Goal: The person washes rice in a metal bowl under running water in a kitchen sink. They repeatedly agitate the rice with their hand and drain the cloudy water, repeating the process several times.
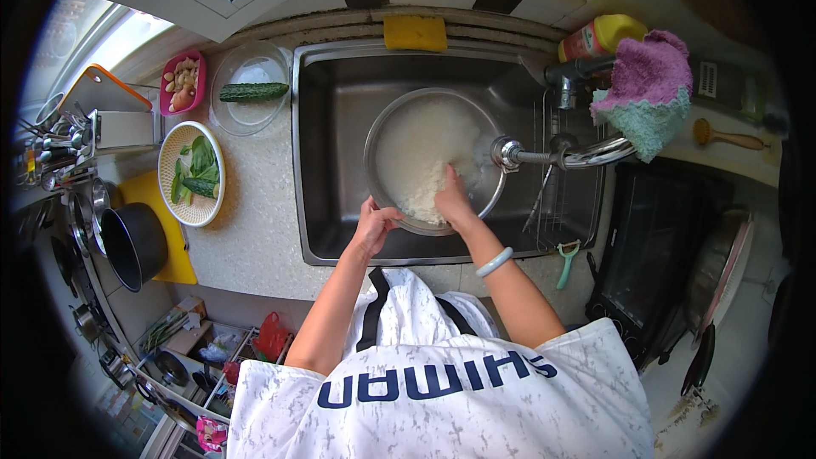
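A round bowl (375,134) sits in the stainless steel sink, holding cloudy whitish water and white rice (428,199). The rice, or grain much like it, is heaped at the near side. My left hand (377,224) grips the bowl's near-left rim, thumb over the edge. Inside the bowl, my right hand (452,196) reaches into the water beside the rice. Its thumb shows, but the other fingers are mostly hidden. A pale bangle (495,262) circles my right wrist. The chrome faucet head (506,153) overhangs the bowl's right edge.
A wire rack (553,204) stands in the right of the sink (331,140). A green peeler (566,264) lies by its near edge. Cloths (647,92) drape over the faucet pipe. Leftward are a vegetable basket (163,188), a cucumber (254,92) on a clear lid, and a dark pot (135,247).
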`<action>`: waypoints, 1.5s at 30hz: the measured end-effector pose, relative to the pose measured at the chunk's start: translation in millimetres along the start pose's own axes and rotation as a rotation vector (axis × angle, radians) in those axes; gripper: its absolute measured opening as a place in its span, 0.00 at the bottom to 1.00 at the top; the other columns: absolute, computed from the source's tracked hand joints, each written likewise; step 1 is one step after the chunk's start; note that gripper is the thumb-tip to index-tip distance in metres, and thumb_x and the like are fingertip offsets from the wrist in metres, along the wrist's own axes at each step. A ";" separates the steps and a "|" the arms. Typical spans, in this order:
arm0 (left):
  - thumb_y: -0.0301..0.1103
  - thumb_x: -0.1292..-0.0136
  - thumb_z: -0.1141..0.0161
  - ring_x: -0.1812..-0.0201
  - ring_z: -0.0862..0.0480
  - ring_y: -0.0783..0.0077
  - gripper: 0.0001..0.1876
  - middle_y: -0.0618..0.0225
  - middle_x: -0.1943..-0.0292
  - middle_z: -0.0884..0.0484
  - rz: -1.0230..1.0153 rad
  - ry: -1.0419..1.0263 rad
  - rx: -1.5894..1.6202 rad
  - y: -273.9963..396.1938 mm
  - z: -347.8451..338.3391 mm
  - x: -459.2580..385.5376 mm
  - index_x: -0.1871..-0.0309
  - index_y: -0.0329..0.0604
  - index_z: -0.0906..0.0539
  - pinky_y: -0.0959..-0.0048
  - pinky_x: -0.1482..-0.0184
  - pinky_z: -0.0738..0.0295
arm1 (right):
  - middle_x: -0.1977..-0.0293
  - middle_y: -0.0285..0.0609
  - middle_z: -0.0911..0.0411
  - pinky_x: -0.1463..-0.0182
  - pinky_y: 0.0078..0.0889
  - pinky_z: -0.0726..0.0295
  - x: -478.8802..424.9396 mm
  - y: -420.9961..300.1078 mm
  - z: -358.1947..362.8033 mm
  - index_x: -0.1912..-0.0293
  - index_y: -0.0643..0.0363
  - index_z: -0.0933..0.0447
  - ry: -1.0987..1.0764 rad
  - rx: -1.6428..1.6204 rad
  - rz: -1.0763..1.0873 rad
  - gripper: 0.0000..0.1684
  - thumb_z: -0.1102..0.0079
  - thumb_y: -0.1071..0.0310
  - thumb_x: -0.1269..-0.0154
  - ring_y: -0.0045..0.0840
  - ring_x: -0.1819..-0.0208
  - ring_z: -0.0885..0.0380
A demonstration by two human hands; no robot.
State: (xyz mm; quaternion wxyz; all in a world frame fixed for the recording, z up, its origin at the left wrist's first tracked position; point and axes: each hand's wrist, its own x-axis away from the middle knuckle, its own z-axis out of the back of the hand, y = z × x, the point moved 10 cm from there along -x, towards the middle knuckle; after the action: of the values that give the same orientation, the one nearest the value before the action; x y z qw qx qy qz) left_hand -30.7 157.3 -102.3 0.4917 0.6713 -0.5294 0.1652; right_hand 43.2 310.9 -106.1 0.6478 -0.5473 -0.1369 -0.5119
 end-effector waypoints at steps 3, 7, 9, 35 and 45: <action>0.15 0.53 0.45 0.69 0.19 0.70 0.14 0.63 0.68 0.20 0.004 -0.015 0.038 -0.9 -2.9 0.0 0.61 0.36 0.27 0.72 0.66 0.20 | 0.46 0.55 0.35 0.45 0.31 0.30 11.0 -21.7 -24.5 0.35 0.62 0.51 -0.182 -0.611 -0.048 0.41 0.60 0.84 0.51 0.41 0.47 0.31; 0.14 0.52 0.47 0.65 0.18 0.68 0.18 0.61 0.63 0.21 0.033 -0.067 0.018 -5.2 -1.6 1.3 0.55 0.34 0.28 0.69 0.62 0.20 | 0.46 0.51 0.34 0.45 0.26 0.30 27.3 -80.3 -4.9 0.38 0.61 0.40 -0.145 -0.733 0.333 0.39 0.63 0.89 0.55 0.36 0.47 0.30; 0.14 0.52 0.47 0.66 0.18 0.68 0.17 0.61 0.64 0.20 0.043 -0.028 0.016 -5.8 -1.3 7.2 0.56 0.34 0.28 0.69 0.62 0.20 | 0.41 0.47 0.39 0.37 0.51 0.43 46.1 -113.4 -1.3 0.43 0.57 0.32 0.076 0.115 0.812 0.34 0.53 0.84 0.55 0.38 0.36 0.45; 0.15 0.52 0.46 0.70 0.19 0.72 0.15 0.62 0.67 0.20 0.014 -0.057 0.041 -14.5 1.7 15.6 0.59 0.34 0.27 0.77 0.69 0.22 | 0.43 0.55 0.38 0.38 0.43 0.38 40.9 -24.9 -4.2 0.44 0.59 0.33 0.043 0.193 0.394 0.31 0.47 0.73 0.52 0.46 0.40 0.40; 0.16 0.54 0.45 0.71 0.20 0.74 0.12 0.64 0.71 0.20 0.007 -0.069 0.024 -10.3 2.5 39.3 0.63 0.35 0.26 0.76 0.69 0.23 | 0.52 0.51 0.27 0.44 0.37 0.32 7.1 -129.9 40.5 0.57 0.60 0.23 0.410 0.261 0.640 0.17 0.49 0.64 0.45 0.43 0.49 0.30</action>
State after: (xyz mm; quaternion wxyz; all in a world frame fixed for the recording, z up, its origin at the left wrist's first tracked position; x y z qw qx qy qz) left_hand -7.4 133.3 -79.2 0.4646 0.6807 -0.5462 0.1501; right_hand -43.8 357.6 -12.2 0.8525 -0.3620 0.1086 -0.3611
